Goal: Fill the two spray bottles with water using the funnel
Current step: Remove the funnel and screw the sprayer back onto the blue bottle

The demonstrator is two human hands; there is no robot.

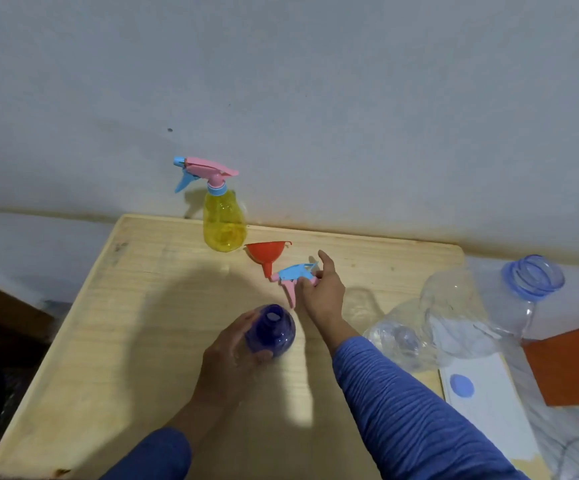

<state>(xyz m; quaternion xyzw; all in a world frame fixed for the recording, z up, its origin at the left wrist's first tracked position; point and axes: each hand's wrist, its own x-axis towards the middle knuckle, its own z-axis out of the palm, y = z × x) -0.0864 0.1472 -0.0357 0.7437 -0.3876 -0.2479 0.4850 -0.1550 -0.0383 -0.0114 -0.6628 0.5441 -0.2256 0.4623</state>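
Blue bottle uncapped on the tabletop; its sprayer head held beside the funnel.

The blue spray bottle (271, 332), neck open, is gripped around its body by the left hand (227, 358) on the wooden tabletop (108, 341). The blue-and-pink sprayer head (295, 276) is pinched in the fingers of the right hand (322, 289), index finger extended, just beside the spout of the red funnel (266, 252), which lies tilted on the tabletop. The yellow spray bottle (224, 223), sprayer fitted, is seen upright at the far edge by the wall. A large clear water jug (482, 306) with a blue neck is noted at the right, its blue cap (462, 385) on a white sheet.
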